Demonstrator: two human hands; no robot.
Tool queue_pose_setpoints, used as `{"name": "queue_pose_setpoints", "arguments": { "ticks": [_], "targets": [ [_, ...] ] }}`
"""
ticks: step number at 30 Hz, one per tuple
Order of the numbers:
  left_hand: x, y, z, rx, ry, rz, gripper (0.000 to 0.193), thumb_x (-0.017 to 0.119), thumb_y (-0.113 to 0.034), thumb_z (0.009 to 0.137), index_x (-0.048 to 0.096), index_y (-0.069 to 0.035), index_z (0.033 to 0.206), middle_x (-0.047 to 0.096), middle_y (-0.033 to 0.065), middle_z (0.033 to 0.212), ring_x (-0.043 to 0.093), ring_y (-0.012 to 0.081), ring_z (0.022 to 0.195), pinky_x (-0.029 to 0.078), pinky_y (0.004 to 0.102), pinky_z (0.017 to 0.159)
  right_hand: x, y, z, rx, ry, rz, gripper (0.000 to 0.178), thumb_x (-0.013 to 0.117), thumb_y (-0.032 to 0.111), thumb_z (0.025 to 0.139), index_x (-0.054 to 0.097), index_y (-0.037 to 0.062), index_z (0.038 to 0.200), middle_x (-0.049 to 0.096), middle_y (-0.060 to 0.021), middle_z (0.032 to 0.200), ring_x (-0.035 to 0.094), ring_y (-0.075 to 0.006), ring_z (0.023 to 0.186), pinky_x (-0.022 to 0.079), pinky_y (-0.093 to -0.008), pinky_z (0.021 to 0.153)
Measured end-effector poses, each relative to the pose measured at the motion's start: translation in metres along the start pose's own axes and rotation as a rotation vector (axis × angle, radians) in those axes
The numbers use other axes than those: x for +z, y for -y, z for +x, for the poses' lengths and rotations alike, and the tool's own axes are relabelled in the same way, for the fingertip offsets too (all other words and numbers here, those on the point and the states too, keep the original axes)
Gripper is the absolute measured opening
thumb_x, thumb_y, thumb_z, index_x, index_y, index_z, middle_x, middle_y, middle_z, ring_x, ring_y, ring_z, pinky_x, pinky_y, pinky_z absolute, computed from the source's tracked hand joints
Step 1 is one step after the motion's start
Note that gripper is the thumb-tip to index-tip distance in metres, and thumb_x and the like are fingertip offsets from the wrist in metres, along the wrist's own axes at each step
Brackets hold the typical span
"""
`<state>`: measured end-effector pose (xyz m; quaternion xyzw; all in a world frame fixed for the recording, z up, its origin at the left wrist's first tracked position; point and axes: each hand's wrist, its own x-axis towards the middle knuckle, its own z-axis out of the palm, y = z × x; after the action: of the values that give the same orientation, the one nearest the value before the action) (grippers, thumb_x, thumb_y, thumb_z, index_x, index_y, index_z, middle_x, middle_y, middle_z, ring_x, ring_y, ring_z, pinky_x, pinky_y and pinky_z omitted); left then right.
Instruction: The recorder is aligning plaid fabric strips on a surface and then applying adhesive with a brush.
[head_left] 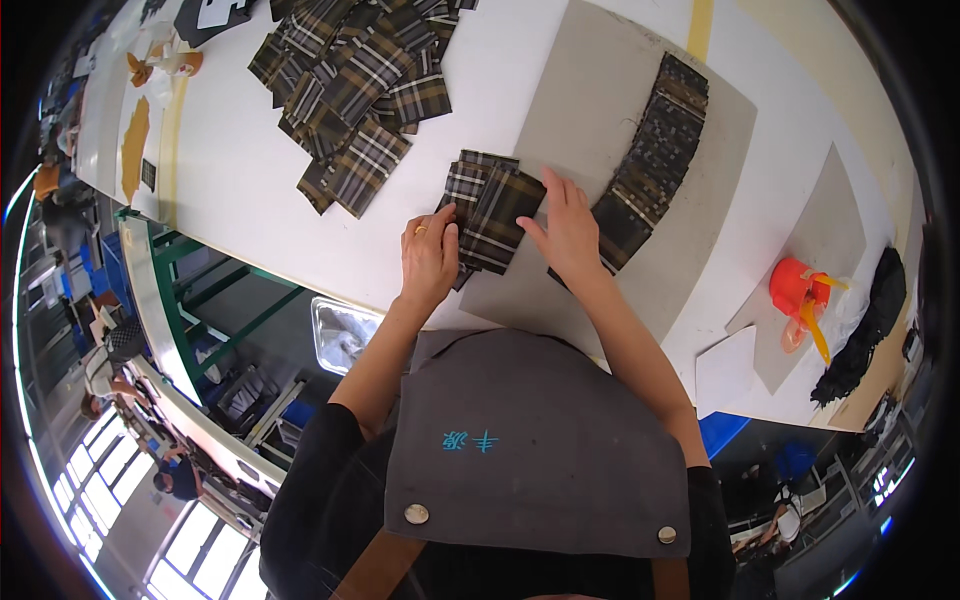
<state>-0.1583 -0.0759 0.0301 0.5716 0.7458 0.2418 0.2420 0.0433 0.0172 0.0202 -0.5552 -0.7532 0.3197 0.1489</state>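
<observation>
Squaring step, I judge: my left hand [428, 258] and right hand [568, 230] pinch the small plaid stack [490, 210] (grip probably light); next, align edges.

The person wears a dark grey apron bib [535, 440] over a black short-sleeved top [320, 500]. A small light blue embroidered mark [470, 440] sits on the left half of the bib. Two round metal snap fasteners are fixed at the bib's near corners, one left [416, 514] and one right [666, 534]. Brown straps [375, 565] run from these fasteners toward the near edge. Both forearms are bare. The left hand [428, 258] carries a gold ring [420, 229] on one finger.
</observation>
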Motion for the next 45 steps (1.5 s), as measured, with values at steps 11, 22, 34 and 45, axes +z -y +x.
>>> {"name": "queue_pose_setpoints", "arguments": {
  "ticks": [11,22,34,45],
  "targets": [
    [-0.015,0.019,-0.008,-0.001,0.149,-0.032,0.03,0.052,-0.022,0.101,0.072,0.0,0.095,0.062,0.0161,0.117,0.054,0.0352,0.114,0.044,0.0447,0.098,0.018,-0.016,0.014,-0.073,0.085,-0.052,0.037,0.08,0.019,0.077,0.058,0.0097,0.106,0.056,-0.0076,0.104,0.057,-0.0307,0.102,0.051,-0.0439,0.084],
    [-0.015,0.016,-0.005,0.02,0.171,-0.007,0.029,0.052,-0.02,0.101,0.074,-0.003,0.098,0.061,0.0152,0.119,0.053,0.0347,0.115,0.046,0.044,0.098,0.024,-0.002,-0.009,-0.237,0.244,-0.177,0.032,0.081,0.024,0.077,0.063,0.0077,0.098,0.058,-0.0073,0.105,0.057,-0.0312,0.102,0.049,-0.044,0.083],
    [-0.014,0.021,-0.01,-0.041,0.165,-0.035,0.035,0.053,-0.022,0.1,0.071,0.003,0.083,0.06,0.0149,0.122,0.052,0.0337,0.119,0.044,0.0431,0.098,-0.055,-0.004,-0.017,0.033,0.214,0.428,0.025,0.076,0.019,0.085,0.064,0.004,0.099,0.07,-0.0111,0.111,0.068,-0.0274,0.102,0.054,-0.0358,0.089],
    [-0.018,0.019,-0.003,-0.021,0.245,-0.046,0.032,0.051,-0.022,0.101,0.075,-0.001,0.097,0.059,0.0145,0.123,0.051,0.0334,0.12,0.043,0.0426,0.101,-0.025,0.014,-0.018,0.038,0.456,0.24,0.022,0.077,0.015,0.083,0.063,0.0028,0.093,0.068,-0.0117,0.102,0.068,-0.0262,0.097,0.054,-0.0367,0.085]
  ]
}}
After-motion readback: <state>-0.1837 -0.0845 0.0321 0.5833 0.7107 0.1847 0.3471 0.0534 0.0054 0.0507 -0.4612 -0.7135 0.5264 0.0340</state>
